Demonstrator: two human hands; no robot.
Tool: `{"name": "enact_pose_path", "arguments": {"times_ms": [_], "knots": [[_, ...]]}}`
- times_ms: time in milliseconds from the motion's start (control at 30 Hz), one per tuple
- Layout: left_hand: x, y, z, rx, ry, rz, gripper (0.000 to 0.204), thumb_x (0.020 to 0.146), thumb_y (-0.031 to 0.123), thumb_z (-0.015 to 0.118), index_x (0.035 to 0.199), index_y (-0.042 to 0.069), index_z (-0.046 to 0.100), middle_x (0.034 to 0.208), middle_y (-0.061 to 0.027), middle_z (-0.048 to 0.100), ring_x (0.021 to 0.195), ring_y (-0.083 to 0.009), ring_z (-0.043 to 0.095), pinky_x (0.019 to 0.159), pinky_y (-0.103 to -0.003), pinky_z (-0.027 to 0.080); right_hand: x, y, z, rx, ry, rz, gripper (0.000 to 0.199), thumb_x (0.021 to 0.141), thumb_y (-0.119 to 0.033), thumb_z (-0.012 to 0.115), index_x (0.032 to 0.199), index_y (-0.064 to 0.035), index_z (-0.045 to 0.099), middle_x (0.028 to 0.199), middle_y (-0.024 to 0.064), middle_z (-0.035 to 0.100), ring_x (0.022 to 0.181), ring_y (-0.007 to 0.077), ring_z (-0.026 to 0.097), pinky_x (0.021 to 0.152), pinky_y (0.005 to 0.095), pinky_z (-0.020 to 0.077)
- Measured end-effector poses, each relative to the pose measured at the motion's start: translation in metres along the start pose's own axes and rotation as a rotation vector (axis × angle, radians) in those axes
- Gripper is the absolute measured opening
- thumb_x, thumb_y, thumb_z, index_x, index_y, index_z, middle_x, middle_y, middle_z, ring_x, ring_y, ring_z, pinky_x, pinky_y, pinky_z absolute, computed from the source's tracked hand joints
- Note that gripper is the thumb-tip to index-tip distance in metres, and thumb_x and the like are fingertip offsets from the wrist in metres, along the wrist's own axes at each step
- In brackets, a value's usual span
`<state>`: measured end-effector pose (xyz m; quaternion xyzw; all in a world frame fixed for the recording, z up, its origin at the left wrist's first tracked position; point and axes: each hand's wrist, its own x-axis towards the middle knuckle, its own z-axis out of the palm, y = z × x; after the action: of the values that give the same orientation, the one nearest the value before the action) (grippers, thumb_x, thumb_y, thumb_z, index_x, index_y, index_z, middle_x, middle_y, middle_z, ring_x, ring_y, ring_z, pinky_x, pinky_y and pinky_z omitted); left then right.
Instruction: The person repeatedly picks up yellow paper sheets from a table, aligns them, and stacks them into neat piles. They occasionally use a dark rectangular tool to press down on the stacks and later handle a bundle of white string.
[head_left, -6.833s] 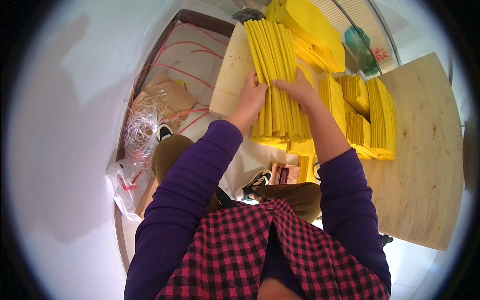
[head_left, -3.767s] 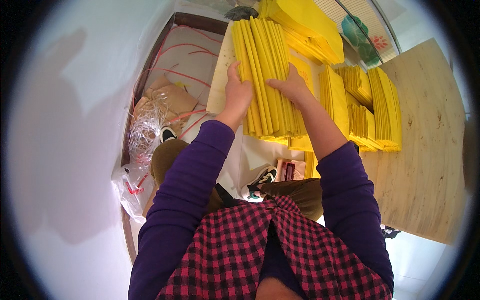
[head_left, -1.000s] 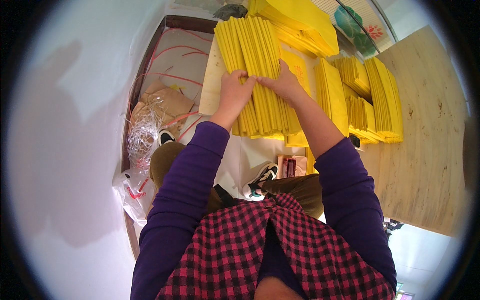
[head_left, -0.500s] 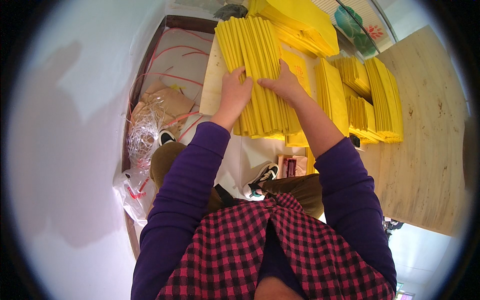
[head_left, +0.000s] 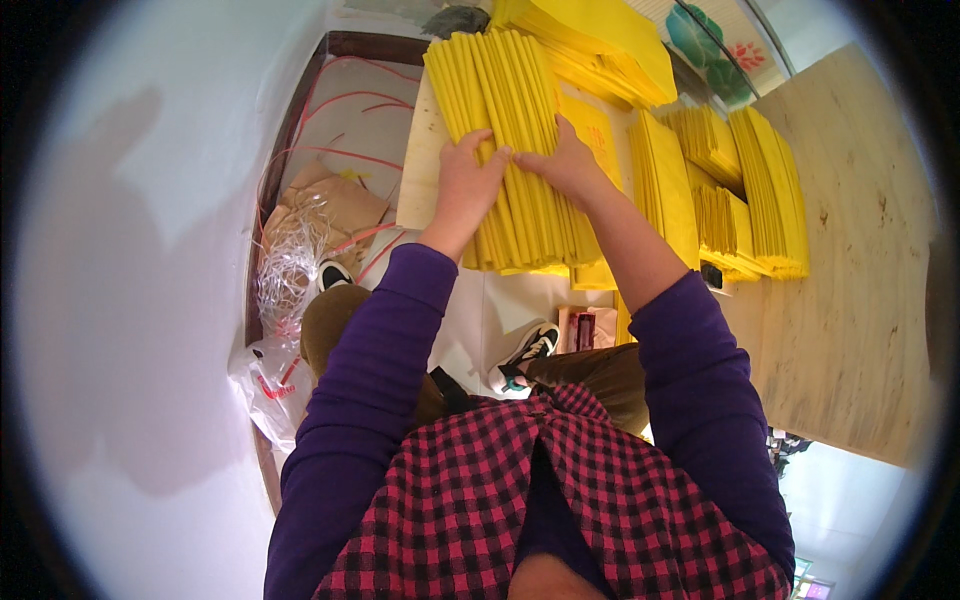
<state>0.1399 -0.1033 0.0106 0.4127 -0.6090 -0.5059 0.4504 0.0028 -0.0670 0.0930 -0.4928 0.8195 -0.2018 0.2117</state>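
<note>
The yellow stack [head_left: 512,150] is lying flat on the board [head_left: 422,170], just beside the wooden table [head_left: 850,290], and it is looking squarer than a few seconds ago, when its sheets were fanning further out. Both hands are sliding up its middle: the left hand [head_left: 468,180] is pressing with fingers together and curled over the top sheets, the right hand [head_left: 565,162] is resting beside it, fingers spread flat. More yellow piles [head_left: 740,190] are sitting to the right. Judging by this, the evening-up is nearly done.
</note>
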Motion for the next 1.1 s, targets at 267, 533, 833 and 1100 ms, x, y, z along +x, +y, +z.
{"name": "enact_pose_path", "arguments": {"times_ms": [267, 533, 833, 1100], "knots": [[-0.002, 0.006, -0.001, 0.098, -0.002, -0.024, 0.053, 0.074, 0.028, 0.075, 0.116, 0.002, 0.057, 0.115, -0.0227, 0.053, 0.109, -0.0353, 0.052, 0.094, -0.039, 0.043, 0.000, 0.000, -0.002, -0.088, 0.025, 0.012, 0.094, 0.067, -0.037, 0.075, 0.137, 0.0037, 0.028, 0.121, 0.0276, 0.055, 0.111, 0.0362, 0.057, 0.093, 0.0383, 0.0456], [0.000, 0.003, -0.001, 0.085, -0.025, -0.004, 0.056, 0.070, 0.024, 0.074, 0.117, 0.001, 0.055, 0.113, -0.0230, 0.050, 0.107, -0.0366, 0.052, 0.093, -0.039, 0.044, 0.001, 0.002, -0.002, -0.081, 0.021, 0.020, 0.091, 0.066, -0.035, 0.076, 0.135, 0.0026, 0.030, 0.120, 0.0266, 0.056, 0.110, 0.0361, 0.057, 0.093, 0.0382, 0.0455], [0.001, 0.000, 0.000, 0.075, -0.012, -0.010, 0.057, 0.068, 0.017, 0.070, 0.120, 0.000, 0.056, 0.117, -0.0218, 0.055, 0.113, -0.0344, 0.051, 0.098, -0.039, 0.041, 0.000, 0.003, -0.003, -0.046, 0.017, 0.017, 0.086, 0.068, -0.031, 0.076, 0.134, 0.0005, 0.031, 0.119, 0.0255, 0.056, 0.110, 0.0356, 0.057, 0.093, 0.0384, 0.0453], [0.000, -0.004, 0.004, 0.144, 0.016, 0.079, 0.056, 0.072, 0.007, 0.062, 0.127, 0.005, 0.054, 0.139, -0.0277, 0.031, 0.126, -0.0386, 0.039, 0.105, -0.038, 0.035, 0.003, 0.006, -0.001, -0.029, 0.019, 0.016, 0.085, 0.068, -0.032, 0.077, 0.133, 0.0002, 0.033, 0.117, 0.0256, 0.057, 0.109, 0.0362, 0.058, 0.093, 0.0392, 0.0458]]}}
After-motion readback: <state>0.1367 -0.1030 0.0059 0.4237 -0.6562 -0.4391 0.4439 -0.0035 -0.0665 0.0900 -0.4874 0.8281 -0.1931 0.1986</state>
